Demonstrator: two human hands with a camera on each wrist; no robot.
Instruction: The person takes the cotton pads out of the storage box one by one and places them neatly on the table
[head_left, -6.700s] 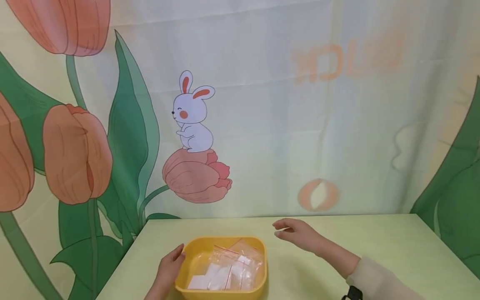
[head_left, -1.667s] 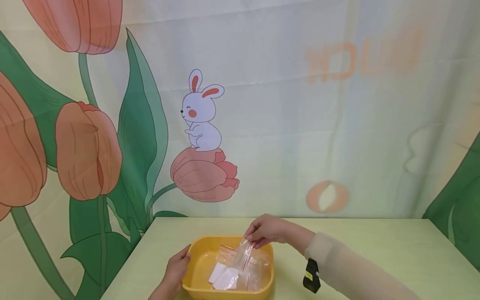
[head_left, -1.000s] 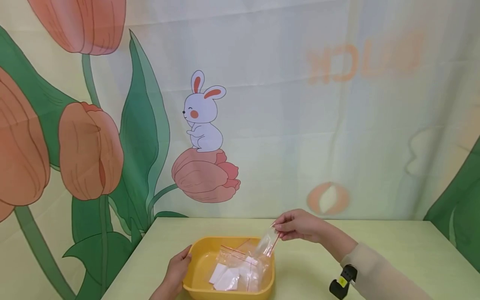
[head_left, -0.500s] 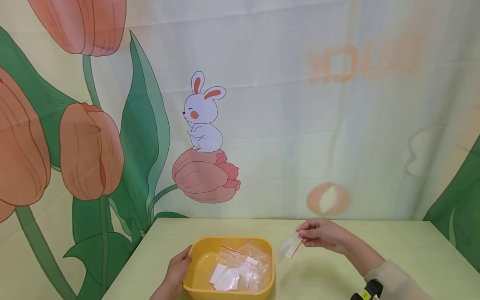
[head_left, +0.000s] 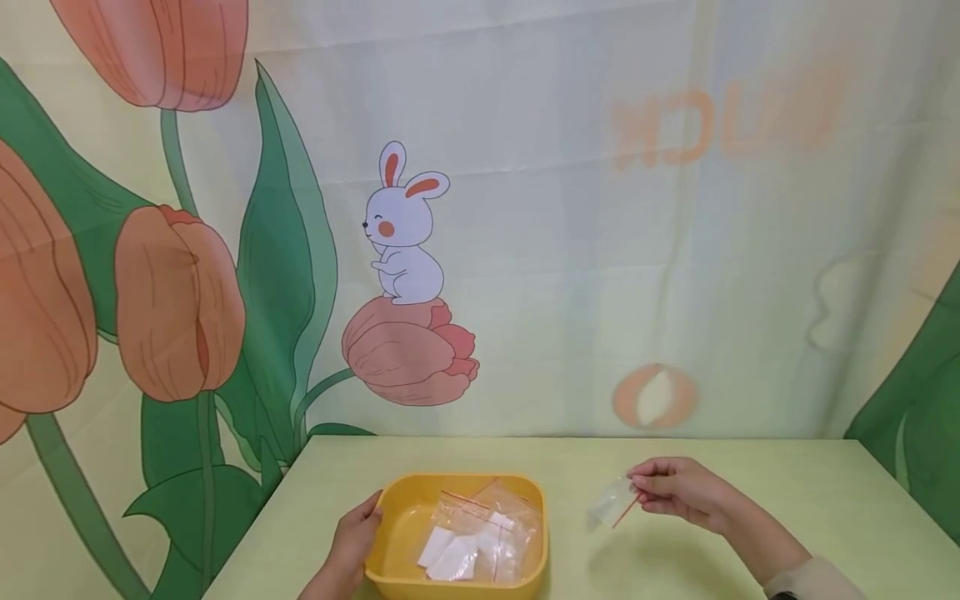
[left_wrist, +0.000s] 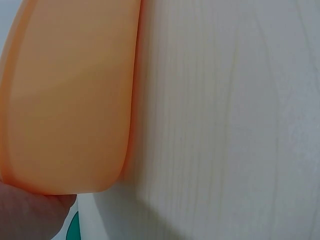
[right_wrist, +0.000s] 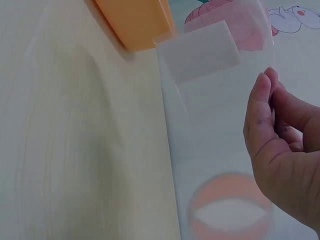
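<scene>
My left hand (head_left: 352, 537) grips the left rim of a yellow plastic basin (head_left: 396, 533) standing on the table. Part of that hand (left_wrist: 32, 212) shows against the basin wall (left_wrist: 70, 100) in the left wrist view. Several clear zip-lock bags (head_left: 513, 542) with red seal lines, and white cards (head_left: 453, 557), lie in the basin's right half. To the right of the basin, my right hand (head_left: 693, 492) pinches one small zip-lock bag (head_left: 615, 502) by its sealed end above the table. A white card piece (right_wrist: 200, 52) shows inside it in the right wrist view.
The pale green table (head_left: 780, 500) extends right and behind the basin to its back edge. A cloth backdrop (head_left: 540, 250) with tulips and a rabbit hangs behind it.
My right hand, empty at first, has taken a zip-lock bag out of the basin and carried it right, then lower over the table. My left hand stays on the basin rim.
</scene>
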